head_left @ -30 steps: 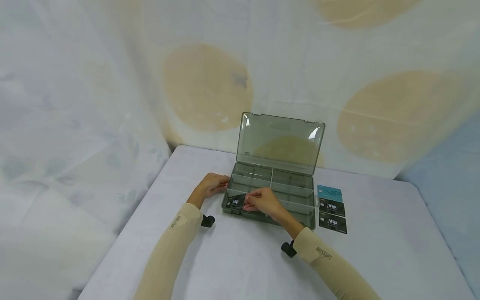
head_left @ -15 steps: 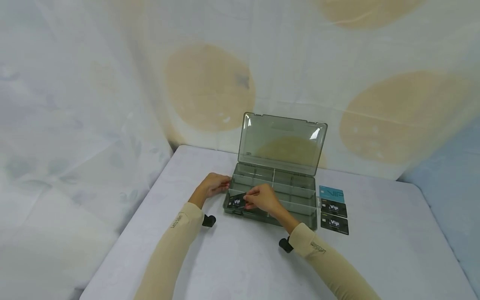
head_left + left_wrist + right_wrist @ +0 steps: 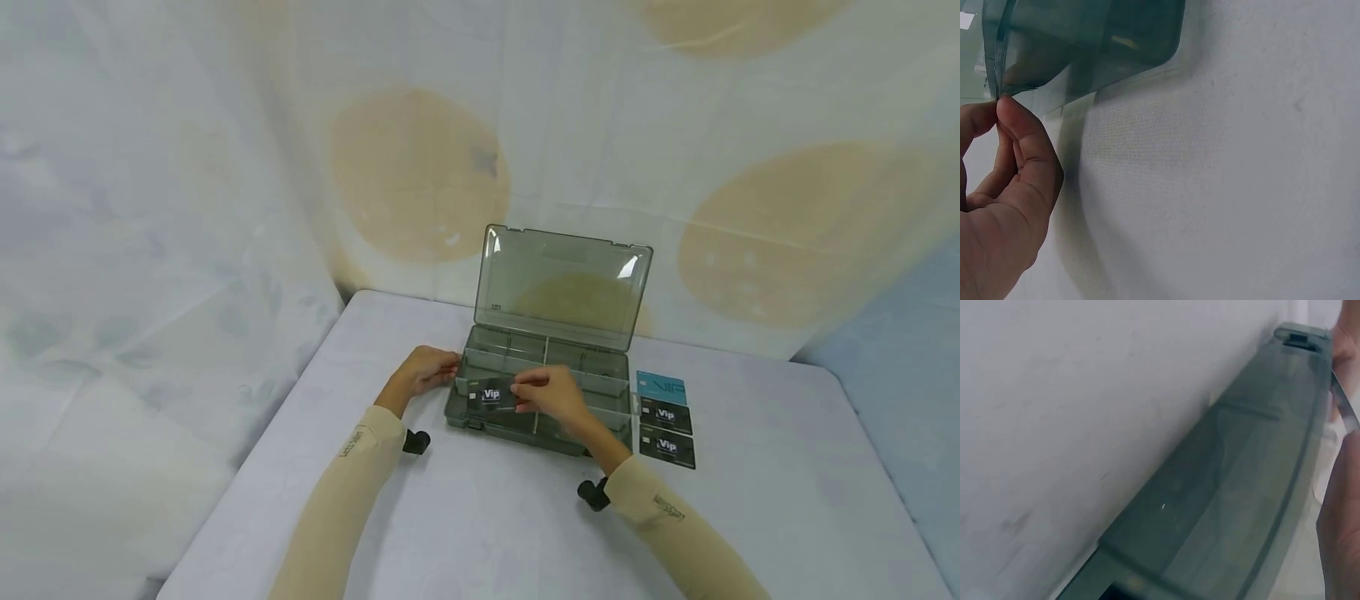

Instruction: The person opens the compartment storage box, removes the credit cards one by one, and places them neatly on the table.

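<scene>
A smoky green plastic organizer box (image 3: 585, 379) lies on the white table with its lid (image 3: 562, 287) standing open. My right hand (image 3: 551, 398) pinches a black Vip card (image 3: 491, 396) over the box's front left compartments. My left hand (image 3: 427, 368) grips the box's left edge, and the left wrist view shows its thumb (image 3: 1025, 134) pressed against the box's corner (image 3: 1085, 44). In the right wrist view the box's front wall (image 3: 1235, 500) fills the frame, with the card's edge (image 3: 1347, 403) at the far right.
Right of the box lie a teal card (image 3: 661, 387) and two black Vip cards (image 3: 666, 415), (image 3: 667, 447). A pale patterned cloth hangs behind and to the left of the table. The table's edges run along the left and right.
My right hand has lifted the black card up and to the right, from the front left corner toward the middle of the box. The left hand has stayed on the box's edge.
</scene>
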